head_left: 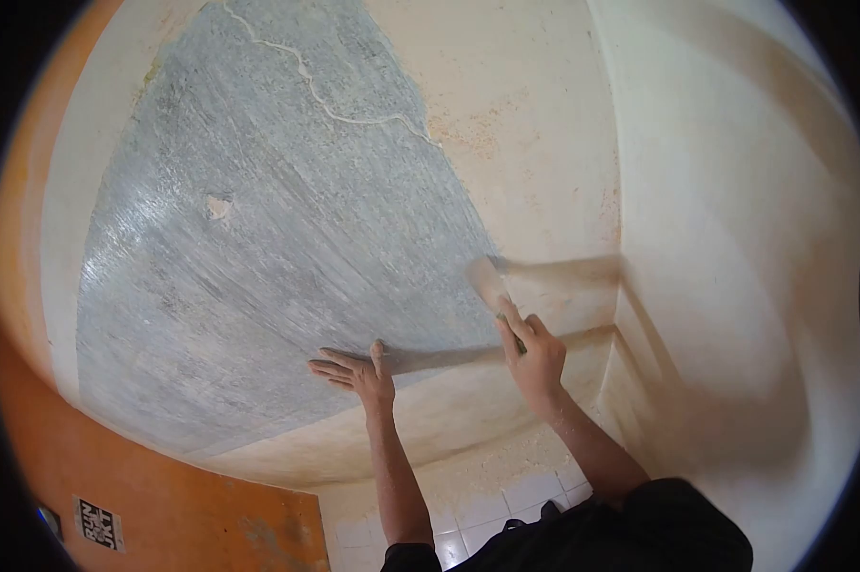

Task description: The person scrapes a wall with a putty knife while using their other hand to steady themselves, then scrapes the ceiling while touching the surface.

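Your right hand (537, 355) is closed round the handle of a scraper (487, 281), w/ the index finger laid along it. The blade is blurred. It sits at the edge where the grey patch (258, 238) meets the cream paint (525, 124), just above a ledge (583, 336). Your left hand (358, 370) is open, pressed flat on the surface w/ fingers spread & thumb up. It lies at the lower rim of the grey patch, left of the blade & near it.

Risks, as I judge them:

- Slip toward the left hand. If the blade skids off a hard spot on a stroke to the left, those spread fingers are in its path. Keep them behind the blade, not ahead.
- Gouging. Tip a corner of the blade in & you probably dig a pit like the chip (218, 205) already in the grey.
- Crack (306, 76), top of the patch. Hard levering near it could lift a big piece rather than thin flakes.
- Ledge. A stroke to the right can jam the blade into that corner & jar your wrist.
- Dust & flakes. You seem to be reaching up, so bits likely drop on face, sleeves & the tiles (487, 505) below. Eyes are the weak point.
- Balance. Leaning weight on the left palm: if paint under it lets go, the hand slides.
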Tool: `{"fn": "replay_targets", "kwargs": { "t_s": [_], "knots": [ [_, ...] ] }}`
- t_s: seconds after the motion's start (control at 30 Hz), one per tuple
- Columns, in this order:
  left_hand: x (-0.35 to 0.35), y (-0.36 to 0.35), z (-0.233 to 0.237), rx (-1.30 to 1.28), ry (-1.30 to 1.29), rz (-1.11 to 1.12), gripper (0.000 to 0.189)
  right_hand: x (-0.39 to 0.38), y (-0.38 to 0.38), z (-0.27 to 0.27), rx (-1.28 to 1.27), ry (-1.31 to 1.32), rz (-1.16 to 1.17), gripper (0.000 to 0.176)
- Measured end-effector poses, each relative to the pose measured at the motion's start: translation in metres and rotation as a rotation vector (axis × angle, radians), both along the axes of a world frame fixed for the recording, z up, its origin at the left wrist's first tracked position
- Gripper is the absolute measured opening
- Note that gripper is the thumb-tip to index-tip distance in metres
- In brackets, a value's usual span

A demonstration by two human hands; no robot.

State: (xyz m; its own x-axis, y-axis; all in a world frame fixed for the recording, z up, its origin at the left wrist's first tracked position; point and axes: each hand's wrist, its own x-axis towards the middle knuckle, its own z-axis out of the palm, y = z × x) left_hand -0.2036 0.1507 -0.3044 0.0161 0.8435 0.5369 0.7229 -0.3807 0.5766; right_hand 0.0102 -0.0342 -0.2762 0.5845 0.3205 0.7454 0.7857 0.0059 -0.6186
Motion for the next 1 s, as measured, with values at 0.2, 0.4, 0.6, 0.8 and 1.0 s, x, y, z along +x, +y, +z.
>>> {"fn": "replay_targets", "kwargs": {
  "t_s": [0.2, 0.4, 0.6, 0.8, 1.0],
  "knots": [
    [-0.001, 0.0, -0.001, 0.011, 0.02, -0.002, 0.114, 0.017, 0.015, 0.074, 0.059, -0.088, -0.022, 0.044],
    [-0.002, 0.003, -0.004, 0.02, 0.039, 0.018, 0.113, 0.024, 0.021, 0.095, 0.156, -0.107, 0.013, 0.045],
    [-0.001, 0.005, -0.008, 0.046, 0.015, 0.018, 0.112, 0.006, 0.015, -0.075, 0.065, 0.033, 0.11, 0.045],
    [0.001, 0.005, -0.007, 0.049, 0.024, 0.039, 0.112, 0.005, 0.013, -0.088, 0.148, 0.211, 0.289, 0.043],
    [0.0, 0.006, -0.009, 0.055, 0.017, 0.015, 0.112, 0.008, 0.014, -0.015, 0.198, 0.276, 0.321, 0.037]
  ]
}}
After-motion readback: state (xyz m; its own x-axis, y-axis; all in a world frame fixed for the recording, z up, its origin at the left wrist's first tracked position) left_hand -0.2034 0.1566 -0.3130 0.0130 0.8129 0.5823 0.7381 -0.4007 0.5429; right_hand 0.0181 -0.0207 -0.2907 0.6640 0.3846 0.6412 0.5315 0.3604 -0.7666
